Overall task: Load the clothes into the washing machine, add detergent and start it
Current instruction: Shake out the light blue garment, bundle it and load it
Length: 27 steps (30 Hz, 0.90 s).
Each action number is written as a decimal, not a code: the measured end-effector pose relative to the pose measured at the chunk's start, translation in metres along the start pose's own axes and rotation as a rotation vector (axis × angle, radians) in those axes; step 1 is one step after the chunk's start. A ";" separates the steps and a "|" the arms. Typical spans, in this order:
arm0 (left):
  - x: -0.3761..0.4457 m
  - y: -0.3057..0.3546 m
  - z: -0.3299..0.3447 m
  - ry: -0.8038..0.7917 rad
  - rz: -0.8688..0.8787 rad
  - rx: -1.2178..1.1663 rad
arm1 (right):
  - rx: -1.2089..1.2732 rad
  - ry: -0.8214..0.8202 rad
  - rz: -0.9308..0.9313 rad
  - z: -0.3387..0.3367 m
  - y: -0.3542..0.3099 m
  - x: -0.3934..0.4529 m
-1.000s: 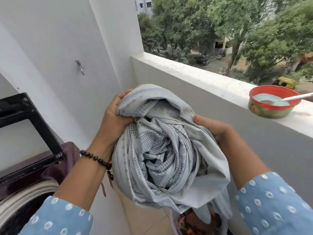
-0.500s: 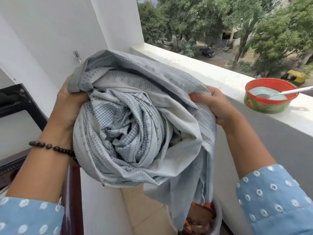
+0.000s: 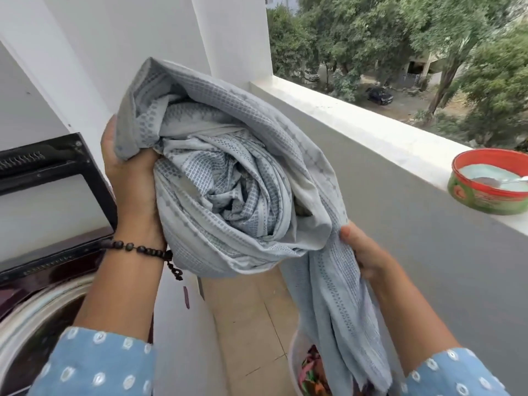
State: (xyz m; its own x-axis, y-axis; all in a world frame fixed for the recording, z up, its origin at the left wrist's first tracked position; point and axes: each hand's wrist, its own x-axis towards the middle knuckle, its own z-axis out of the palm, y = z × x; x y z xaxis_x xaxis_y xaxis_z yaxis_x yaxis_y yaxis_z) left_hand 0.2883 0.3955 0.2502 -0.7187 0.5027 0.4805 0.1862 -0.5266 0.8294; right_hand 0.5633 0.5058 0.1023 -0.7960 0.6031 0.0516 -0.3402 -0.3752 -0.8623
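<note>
I hold a bundled pale grey-blue patterned cloth (image 3: 228, 178) up in front of me. My left hand (image 3: 134, 178) grips the bundle's left side from below. My right hand (image 3: 363, 250) pinches the loose tail that hangs down at the lower right. The washing machine (image 3: 31, 324) is at the lower left, its drum open and its dark lid (image 3: 51, 172) raised. A red and green bowl of pale detergent powder (image 3: 491, 184) with a spoon in it stands on the white balcony ledge (image 3: 357, 121) at the right.
A basket with colourful clothes (image 3: 311, 372) sits on the tiled floor below the hanging cloth. A white wall rises behind the machine. The grey parapet runs along the right, with trees and a street beyond it.
The bundle has moved left toward the machine. My right hand has slid down from the bundle's upper right to the hanging tail. The machine's drum has come back into view.
</note>
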 end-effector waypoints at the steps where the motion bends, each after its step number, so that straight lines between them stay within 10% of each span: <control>1: -0.001 -0.003 0.000 0.032 0.008 -0.014 | 0.011 0.029 0.064 -0.001 0.008 -0.003; 10: -0.030 -0.042 0.009 0.382 -0.140 -0.225 | 0.334 -0.153 0.012 0.031 0.030 0.019; 21: -0.141 -0.084 -0.020 0.112 -0.513 -0.258 | 0.112 0.384 -0.254 0.055 -0.010 0.063; 27: -0.156 -0.087 -0.060 -0.034 -0.753 -0.267 | -0.026 0.400 -0.350 0.064 -0.020 0.077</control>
State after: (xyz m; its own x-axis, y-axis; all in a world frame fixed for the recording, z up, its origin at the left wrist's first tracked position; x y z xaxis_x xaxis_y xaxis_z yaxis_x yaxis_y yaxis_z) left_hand 0.3441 0.3218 0.0864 -0.5662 0.8067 -0.1694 -0.5104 -0.1818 0.8405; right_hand 0.4768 0.5141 0.1555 -0.3823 0.9123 0.1467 -0.5350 -0.0890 -0.8402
